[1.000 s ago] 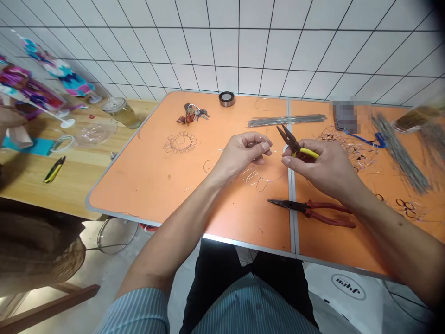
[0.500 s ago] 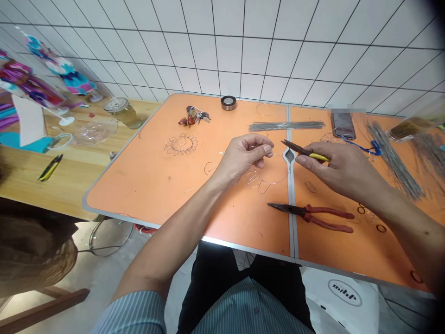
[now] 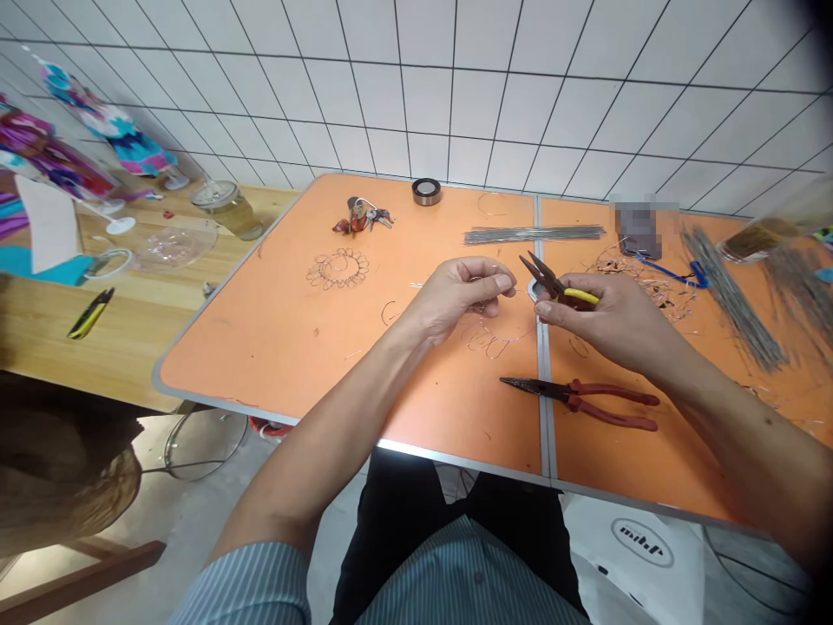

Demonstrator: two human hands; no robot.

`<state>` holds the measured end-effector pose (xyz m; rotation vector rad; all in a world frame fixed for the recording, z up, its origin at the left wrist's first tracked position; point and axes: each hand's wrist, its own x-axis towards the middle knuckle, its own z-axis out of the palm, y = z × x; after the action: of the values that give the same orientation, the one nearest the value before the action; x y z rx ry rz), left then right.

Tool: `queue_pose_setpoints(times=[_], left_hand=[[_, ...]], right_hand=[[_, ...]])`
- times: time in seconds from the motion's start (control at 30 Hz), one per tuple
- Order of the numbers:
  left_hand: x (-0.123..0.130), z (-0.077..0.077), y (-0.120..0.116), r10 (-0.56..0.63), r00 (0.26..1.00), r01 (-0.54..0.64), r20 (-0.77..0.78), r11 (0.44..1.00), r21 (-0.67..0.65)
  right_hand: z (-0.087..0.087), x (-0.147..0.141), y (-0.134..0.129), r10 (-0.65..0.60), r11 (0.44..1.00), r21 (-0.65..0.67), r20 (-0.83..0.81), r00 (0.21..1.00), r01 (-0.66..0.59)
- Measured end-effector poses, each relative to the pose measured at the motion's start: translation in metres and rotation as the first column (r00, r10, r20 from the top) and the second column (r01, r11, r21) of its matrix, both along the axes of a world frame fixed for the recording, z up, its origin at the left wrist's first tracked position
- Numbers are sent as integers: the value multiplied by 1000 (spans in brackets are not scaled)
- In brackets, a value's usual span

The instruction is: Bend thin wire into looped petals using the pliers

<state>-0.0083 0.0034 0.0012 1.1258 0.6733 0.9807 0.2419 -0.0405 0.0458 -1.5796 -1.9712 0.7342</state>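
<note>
My left hand (image 3: 463, 293) is closed in a pinch on a thin wire ring (image 3: 493, 344) with small bent loops along its lower edge, hanging just over the orange table. Part of the ring is hidden behind the fingers. To the right, my right hand (image 3: 608, 317) grips small pliers (image 3: 545, 274) with yellow handles. Their jaws are parted and point up and left, close to my left fingertips. Below both hands lie red-handled long-nose pliers (image 3: 579, 401). A similar flower-shaped wire ring (image 3: 357, 279) rests on the table to the left.
A bundle of straight wires (image 3: 534, 234) lies behind my hands, with another bundle (image 3: 735, 299) on the right beside wire scraps. A tape roll (image 3: 426, 193), keys (image 3: 364, 217) and a phone (image 3: 634, 230) are at the back. On the wooden table stand a jar (image 3: 238, 213) and a utility knife (image 3: 91, 314).
The pliers' jaws have opened, having been nearly closed before. My right hand has shifted slightly left and down, and the wire ring has tilted a little in my left hand.
</note>
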Motion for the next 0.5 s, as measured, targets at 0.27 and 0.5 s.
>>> queue_pose_setpoints(times=[0.27,0.5], left_hand=[[-1,1,1,-12,1000,11,-23,999,-46],[-1,3,2,-27,998,21,-57,994,-111]], right_hand=[[19,7,-9,21,998,51,245,969,-34],[36,16,-19,69,986,82,586,808,-143]])
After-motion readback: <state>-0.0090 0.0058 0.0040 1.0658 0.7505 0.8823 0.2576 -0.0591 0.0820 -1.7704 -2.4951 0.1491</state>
